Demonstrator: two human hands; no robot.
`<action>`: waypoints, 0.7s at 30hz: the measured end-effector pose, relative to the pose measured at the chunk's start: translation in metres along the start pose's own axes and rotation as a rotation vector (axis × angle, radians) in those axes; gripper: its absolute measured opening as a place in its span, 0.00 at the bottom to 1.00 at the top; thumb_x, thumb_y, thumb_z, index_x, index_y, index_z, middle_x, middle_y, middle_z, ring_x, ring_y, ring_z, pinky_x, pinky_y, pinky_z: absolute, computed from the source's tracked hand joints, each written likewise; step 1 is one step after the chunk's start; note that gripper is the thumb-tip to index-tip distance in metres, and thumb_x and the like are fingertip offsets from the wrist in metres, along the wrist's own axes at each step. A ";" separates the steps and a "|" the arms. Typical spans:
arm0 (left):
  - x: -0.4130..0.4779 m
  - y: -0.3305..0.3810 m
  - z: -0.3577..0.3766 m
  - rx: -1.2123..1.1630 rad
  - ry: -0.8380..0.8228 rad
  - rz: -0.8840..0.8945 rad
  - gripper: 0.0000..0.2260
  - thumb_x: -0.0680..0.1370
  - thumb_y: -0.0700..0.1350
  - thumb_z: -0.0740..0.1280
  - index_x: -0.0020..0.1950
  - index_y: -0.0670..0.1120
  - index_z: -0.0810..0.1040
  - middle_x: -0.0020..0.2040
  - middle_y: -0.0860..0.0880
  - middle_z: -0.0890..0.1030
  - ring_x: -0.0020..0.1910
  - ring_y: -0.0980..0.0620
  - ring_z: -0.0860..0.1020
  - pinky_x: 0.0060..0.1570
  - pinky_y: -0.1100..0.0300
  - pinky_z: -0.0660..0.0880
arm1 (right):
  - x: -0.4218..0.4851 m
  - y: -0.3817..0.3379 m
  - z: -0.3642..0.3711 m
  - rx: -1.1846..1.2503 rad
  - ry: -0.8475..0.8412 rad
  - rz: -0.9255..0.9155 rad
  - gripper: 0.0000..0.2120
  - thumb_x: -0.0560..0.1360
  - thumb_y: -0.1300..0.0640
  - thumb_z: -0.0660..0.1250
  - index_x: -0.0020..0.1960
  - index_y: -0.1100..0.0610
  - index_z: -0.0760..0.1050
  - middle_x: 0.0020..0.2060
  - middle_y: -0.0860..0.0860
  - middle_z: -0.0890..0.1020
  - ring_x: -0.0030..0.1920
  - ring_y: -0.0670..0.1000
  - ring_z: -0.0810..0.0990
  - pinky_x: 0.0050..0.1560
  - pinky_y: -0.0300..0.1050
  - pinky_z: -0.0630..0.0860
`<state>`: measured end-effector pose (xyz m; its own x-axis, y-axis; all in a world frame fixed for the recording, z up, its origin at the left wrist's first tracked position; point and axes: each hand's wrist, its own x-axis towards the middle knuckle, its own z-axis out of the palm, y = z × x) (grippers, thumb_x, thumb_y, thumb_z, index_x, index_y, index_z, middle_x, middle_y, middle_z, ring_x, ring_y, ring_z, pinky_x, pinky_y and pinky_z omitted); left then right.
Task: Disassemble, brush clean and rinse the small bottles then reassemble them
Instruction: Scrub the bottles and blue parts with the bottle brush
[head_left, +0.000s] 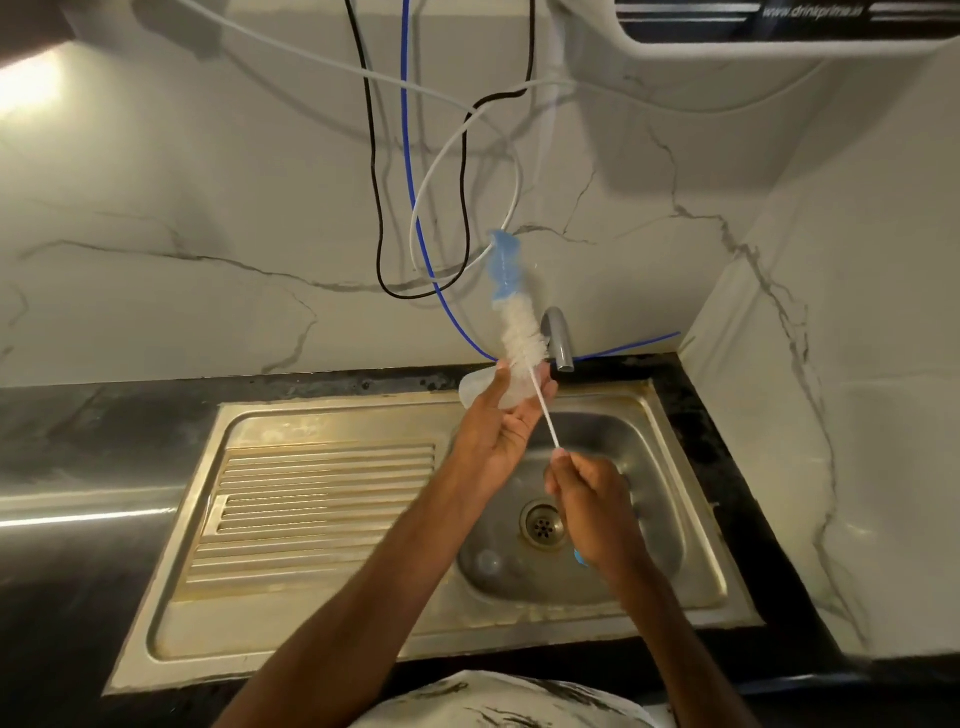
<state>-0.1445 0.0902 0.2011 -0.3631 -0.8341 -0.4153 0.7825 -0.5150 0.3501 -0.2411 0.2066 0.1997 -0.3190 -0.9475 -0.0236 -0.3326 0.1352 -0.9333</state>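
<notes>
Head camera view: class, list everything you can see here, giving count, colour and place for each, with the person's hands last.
small bottle: one, clear, held above the sink
bottle brush: one, white bristles, blue tip, head raised above the bottle
sink: one, steel, ribbed drainboard on its left side
drain: one, steel, basin floor
clear part: one, in the basin left of the drain; kind unclear
tap: one, grey, behind the basin
counter: one, black, around the sink
black cable: one, hanging on the wall
blue tube: one, beside it
white tube: one, looped
wall: white marble
left hand: grips the bottle
right hand: pinches the brush stem
</notes>
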 end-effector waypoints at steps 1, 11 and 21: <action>0.000 -0.001 0.000 -0.009 -0.007 0.003 0.19 0.82 0.41 0.67 0.70 0.34 0.70 0.64 0.31 0.79 0.63 0.37 0.80 0.56 0.47 0.82 | 0.001 -0.001 -0.001 -0.002 0.003 -0.003 0.20 0.85 0.56 0.59 0.34 0.56 0.74 0.20 0.44 0.71 0.23 0.41 0.66 0.29 0.41 0.63; 0.004 0.009 0.009 -0.022 0.041 -0.012 0.16 0.82 0.42 0.67 0.68 0.37 0.72 0.55 0.33 0.83 0.52 0.38 0.84 0.57 0.42 0.80 | -0.002 0.009 0.002 0.038 0.002 0.007 0.20 0.85 0.56 0.59 0.34 0.58 0.73 0.22 0.45 0.71 0.24 0.43 0.67 0.29 0.42 0.64; 0.006 0.011 0.007 -0.065 0.087 0.041 0.24 0.80 0.41 0.70 0.74 0.37 0.68 0.66 0.34 0.78 0.66 0.37 0.78 0.49 0.48 0.84 | -0.012 0.016 0.008 0.027 -0.019 0.012 0.21 0.84 0.59 0.60 0.32 0.56 0.71 0.20 0.44 0.69 0.24 0.41 0.66 0.31 0.42 0.64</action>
<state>-0.1416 0.0784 0.2086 -0.2870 -0.8325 -0.4738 0.8279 -0.4644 0.3145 -0.2352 0.2181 0.1821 -0.3061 -0.9511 -0.0415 -0.3042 0.1390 -0.9424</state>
